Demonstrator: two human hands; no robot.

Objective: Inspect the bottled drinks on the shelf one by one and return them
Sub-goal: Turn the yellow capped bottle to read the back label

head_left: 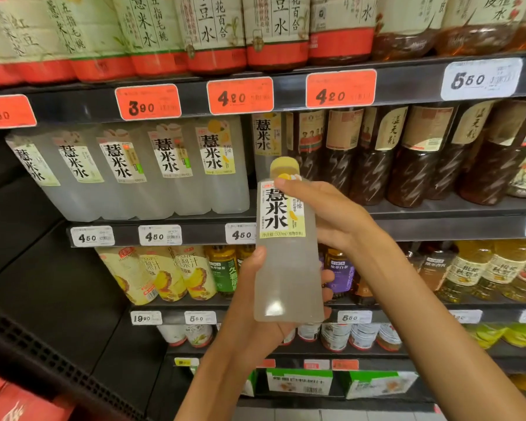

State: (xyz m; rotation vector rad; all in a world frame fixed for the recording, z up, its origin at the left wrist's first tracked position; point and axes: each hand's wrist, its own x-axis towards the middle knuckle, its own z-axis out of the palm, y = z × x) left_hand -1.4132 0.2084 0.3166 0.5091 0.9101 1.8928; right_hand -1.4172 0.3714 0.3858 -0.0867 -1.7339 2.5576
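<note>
I hold a cloudy white drink bottle (pixel 286 268) with a yellow cap and a pale label with black characters upright in front of the shelves. My left hand (pixel 255 302) cups its base from below and behind. My right hand (pixel 325 214) grips its upper part at the label, fingers wrapped over the right side. A row of matching cloudy bottles (pixel 152 168) stands on the second shelf (pixel 438 226), with a gap just behind the held bottle's cap, beside one more like it (pixel 266 144).
Dark brown tea bottles (pixel 407 153) fill the right of that shelf. Red-banded bottles (pixel 213 34) line the top shelf. Juice and tea bottles (pixel 176 271) stand below, then cans (pixel 346 332) and green cartons (pixel 301 381). Price tags (pixel 240 95) run along the shelf edges.
</note>
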